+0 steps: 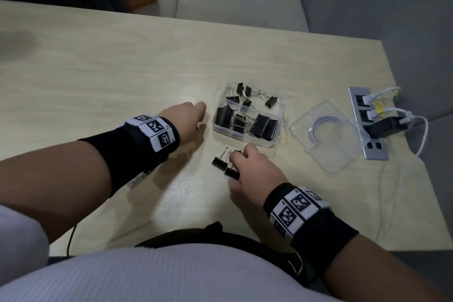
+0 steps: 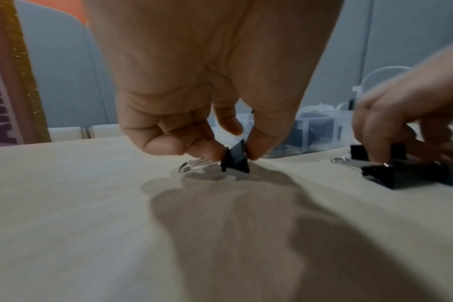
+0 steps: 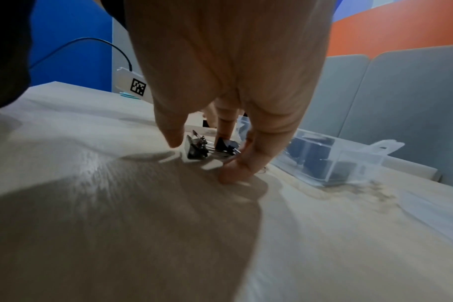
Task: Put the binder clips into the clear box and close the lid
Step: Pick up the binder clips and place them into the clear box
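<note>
Pale wood table (image 1: 103, 61), grey partition behind. Clear box (image 1: 248, 115) sits mid-table, lid off, w/ big and small black binder clips inside. Two more clips (image 1: 226, 165) lie on the table just in front of the box. Right hand (image 1: 255, 174) is over them, fingers curled round one clip, thumb apart on the table side. Left hand (image 2: 207, 85) sits left of the box, pinching a small clip (image 2: 236, 158) btwn thumb and fingertips, right at the tabletop. Lid (image 1: 328, 135) lies right of the box, beside a power strip (image 1: 367, 122) w/ white cables.
</note>
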The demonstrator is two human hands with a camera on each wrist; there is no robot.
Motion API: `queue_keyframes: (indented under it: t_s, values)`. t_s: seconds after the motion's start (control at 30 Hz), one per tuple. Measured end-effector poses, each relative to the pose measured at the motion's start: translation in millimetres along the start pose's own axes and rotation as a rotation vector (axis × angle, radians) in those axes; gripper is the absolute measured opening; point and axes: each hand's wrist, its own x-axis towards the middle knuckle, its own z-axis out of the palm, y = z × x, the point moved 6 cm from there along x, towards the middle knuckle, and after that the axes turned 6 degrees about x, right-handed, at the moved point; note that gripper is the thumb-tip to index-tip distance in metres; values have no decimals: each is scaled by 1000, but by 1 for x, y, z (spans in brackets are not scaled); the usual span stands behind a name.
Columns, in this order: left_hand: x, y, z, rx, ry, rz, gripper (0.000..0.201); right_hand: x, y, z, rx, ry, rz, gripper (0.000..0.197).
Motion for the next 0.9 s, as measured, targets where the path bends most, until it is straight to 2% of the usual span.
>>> queue_keyframes:
  t_s: [0.1, 0.2, 0.33, 0.47, 0.6, 0.7, 0.8, 0.9]
  values:
    - [4, -10, -19, -83, 56, -70, 33, 2, 1, 2, 22, 22, -12, 27]
    - [11, -10, -48, -168, 166, -103, 36, 2, 4, 1, 50, 66, -17, 19]
    - [23, 14, -80, -296, 301, -42, 34, 1, 1, -8, 104, 84, -70, 19]
    - [36, 41, -85, -397, 339, 37, 36, -7, -8, -37, 277, 220, -156, 23]
    - [40, 45, -79, -417, 317, 56, 39, -4, 7, -76, 519, 450, -63, 26]
    - [35, 40, -70, -358, 267, 51, 34, 8, 25, -100, 519, 562, 55, 25]
    - [20, 35, -61, -278, 210, 60, 21, 27, 39, -116, 422, 548, 136, 27]
    - [-2, 34, -49, -187, 108, 123, 12, 43, 47, -117, 307, 408, 186, 40]
